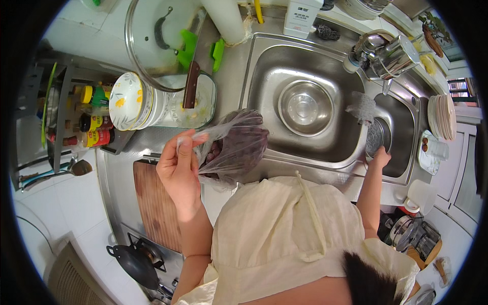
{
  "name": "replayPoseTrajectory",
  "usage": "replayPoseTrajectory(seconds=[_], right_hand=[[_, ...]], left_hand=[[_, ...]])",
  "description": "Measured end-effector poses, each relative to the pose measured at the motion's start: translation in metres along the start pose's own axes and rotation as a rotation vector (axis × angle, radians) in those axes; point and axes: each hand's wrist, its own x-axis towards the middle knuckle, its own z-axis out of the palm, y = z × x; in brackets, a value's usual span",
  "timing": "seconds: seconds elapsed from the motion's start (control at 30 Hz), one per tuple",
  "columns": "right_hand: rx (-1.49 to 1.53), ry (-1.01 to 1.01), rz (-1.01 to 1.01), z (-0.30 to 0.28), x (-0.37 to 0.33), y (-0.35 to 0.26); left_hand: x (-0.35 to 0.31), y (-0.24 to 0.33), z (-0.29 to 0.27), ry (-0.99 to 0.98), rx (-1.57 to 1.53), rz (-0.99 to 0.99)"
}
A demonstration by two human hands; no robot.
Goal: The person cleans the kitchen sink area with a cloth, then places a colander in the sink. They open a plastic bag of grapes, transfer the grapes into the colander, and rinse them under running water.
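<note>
My left hand (180, 170) pinches the gathered top of a thin clear plastic bag (231, 145). Dark reddish-purple contents fill the bag, too blurred by the plastic to name; it hangs by the front left of the large sink. Down in the small right basin, my right hand (379, 157) grips the near rim of a round metal bowl (387, 134), its fingers partly hidden by the rim. Another steel bowl (306, 108) sits in the large sink (264, 68), apart from both hands.
A knife with a brown handle (191, 85) lies across a glass dish (206, 109) at left, near stacked bowls (124, 101). A wooden cutting board (152, 203) and black wok (133, 267) are nearer. The faucet (363, 53) and stacked plates (441, 117) stand right.
</note>
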Motion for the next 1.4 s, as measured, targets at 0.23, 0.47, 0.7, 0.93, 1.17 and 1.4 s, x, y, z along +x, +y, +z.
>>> replayPoseTrajectory(seconds=[0.23, 0.47, 0.7, 0.93, 1.17, 1.4], right_hand=[[0.353, -1.393, -1.028, -0.008, -0.301, -0.232], [0.240, -1.742, -1.335, 0.024, -0.387, -0.245], [0.411, -1.649, -0.769, 0.001, -0.341, -0.239], [0.473, -1.668, -0.387, -0.026, -0.308, -0.221], [0.383, -1.724, -0.454, -0.035, -0.300, -0.223], [0.458, -1.340, -1.176, -0.046, -0.330, -0.270]], left_hand=[[-0.014, 0.004, -0.005, -0.065, 0.113, 0.034], [-0.024, 0.001, -0.029, -0.090, 0.289, 0.114], [-0.026, 0.013, -0.047, -0.127, 0.580, 0.171], [-0.021, 0.018, -0.076, -0.207, 1.359, 0.343], [-0.021, 0.015, -0.081, -0.111, 1.459, 0.417], [-0.022, 0.018, -0.053, 0.026, 1.253, 0.428]])
